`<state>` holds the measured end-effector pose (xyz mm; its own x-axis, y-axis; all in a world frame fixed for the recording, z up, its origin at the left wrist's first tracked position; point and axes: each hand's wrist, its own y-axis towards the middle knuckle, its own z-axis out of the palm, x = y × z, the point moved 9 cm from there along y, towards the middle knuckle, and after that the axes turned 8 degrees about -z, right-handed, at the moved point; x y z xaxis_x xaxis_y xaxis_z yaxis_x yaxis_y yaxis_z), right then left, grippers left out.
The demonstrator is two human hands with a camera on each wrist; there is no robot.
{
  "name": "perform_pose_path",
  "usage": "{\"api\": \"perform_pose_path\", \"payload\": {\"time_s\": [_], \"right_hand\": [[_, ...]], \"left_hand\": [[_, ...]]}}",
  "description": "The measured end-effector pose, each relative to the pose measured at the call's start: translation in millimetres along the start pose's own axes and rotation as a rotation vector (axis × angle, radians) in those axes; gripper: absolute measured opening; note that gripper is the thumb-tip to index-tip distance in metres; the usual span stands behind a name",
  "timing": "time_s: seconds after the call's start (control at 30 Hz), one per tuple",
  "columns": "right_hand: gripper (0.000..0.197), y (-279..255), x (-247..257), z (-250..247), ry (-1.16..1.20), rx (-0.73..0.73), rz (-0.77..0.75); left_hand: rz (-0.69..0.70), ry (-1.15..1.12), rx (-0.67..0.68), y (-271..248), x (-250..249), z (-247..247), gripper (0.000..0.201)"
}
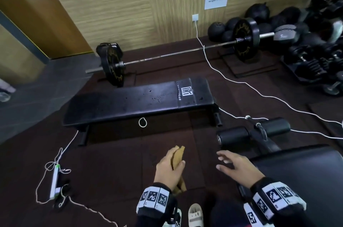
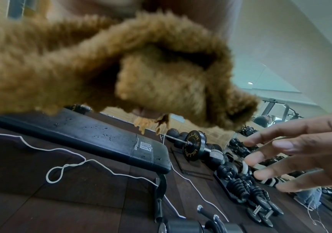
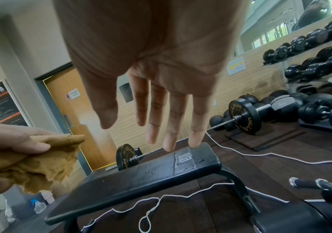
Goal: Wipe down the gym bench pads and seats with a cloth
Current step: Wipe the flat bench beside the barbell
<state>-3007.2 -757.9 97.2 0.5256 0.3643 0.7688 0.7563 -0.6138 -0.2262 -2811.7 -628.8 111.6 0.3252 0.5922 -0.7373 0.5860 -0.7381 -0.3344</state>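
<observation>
A flat black gym bench (image 1: 130, 104) stands ahead of me, its pad speckled with small droplets (image 3: 151, 170). My left hand (image 1: 169, 169) grips a folded tan cloth (image 1: 177, 156) in the air, well short of the bench; the cloth's fuzzy folds fill the left wrist view (image 2: 121, 66). My right hand (image 1: 233, 163) hovers beside it, fingers (image 3: 169, 119) straight and spread, holding nothing. A second black padded seat (image 1: 300, 176) with foam rollers (image 1: 233, 135) lies at lower right, just under the right hand.
A barbell (image 1: 176, 54) with black plates lies behind the bench. White cable (image 1: 259, 91) snakes across the dark floor to a power strip (image 1: 54, 182). Medicine balls and dumbbells (image 1: 313, 59) crowd the right. A spray bottle (image 3: 38, 206) stands at far left by the door.
</observation>
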Motion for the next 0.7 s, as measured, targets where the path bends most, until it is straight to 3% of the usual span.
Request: {"api": "perform_pose_path", "payload": {"time_s": [0.3, 0.53, 0.7], "right_hand": [[0.040, 58, 1, -9, 0.027, 0.022, 0.028], [0.033, 147, -6, -32, 0.059, 0.026, 0.050], [0.015, 215, -8, -40, 0.171, 0.042, 0.096]], "left_hand": [[-0.053, -0.035, 0.027, 52, 0, -5, 0.052], [-0.093, -0.036, 0.051, 137, -15, -9, 0.057], [-0.098, 0.002, 0.180, 202, -40, 7, 0.070]]}}
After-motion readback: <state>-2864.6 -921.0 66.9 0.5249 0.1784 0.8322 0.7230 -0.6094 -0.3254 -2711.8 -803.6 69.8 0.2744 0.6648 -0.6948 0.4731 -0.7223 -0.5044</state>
